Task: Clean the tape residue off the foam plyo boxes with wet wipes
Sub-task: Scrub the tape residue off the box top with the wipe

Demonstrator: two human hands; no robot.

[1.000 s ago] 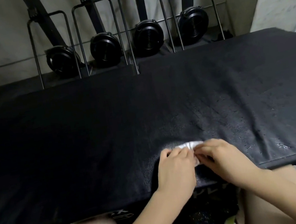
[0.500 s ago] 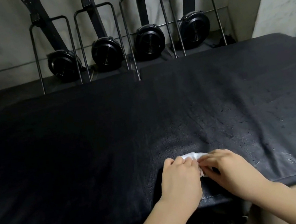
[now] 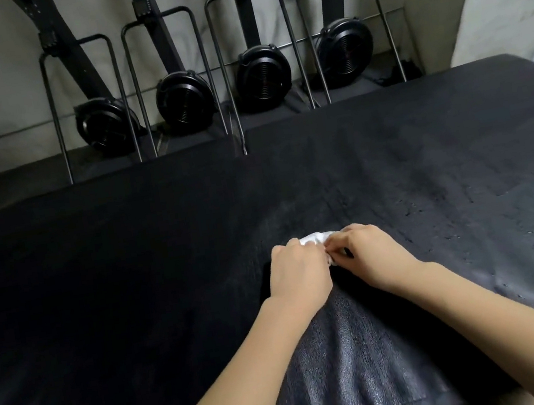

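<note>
1. The white wet wipe point(image 3: 312, 239) is bunched up on top of the black foam plyo box point(image 3: 133, 291), near the middle.
2. The left hand point(image 3: 298, 274) holds the wipe with curled fingers. The right hand point(image 3: 370, 256) pinches its edge.
3. The wipe looks soft, light and floppy, so it is likely best held in a tight ball.
4. The box top looks bumpy like leather, and shiny wet by the right arm. It may be a bit slippery there.
5. Four round black machines point(image 3: 262, 78) stand by the wall.
</note>
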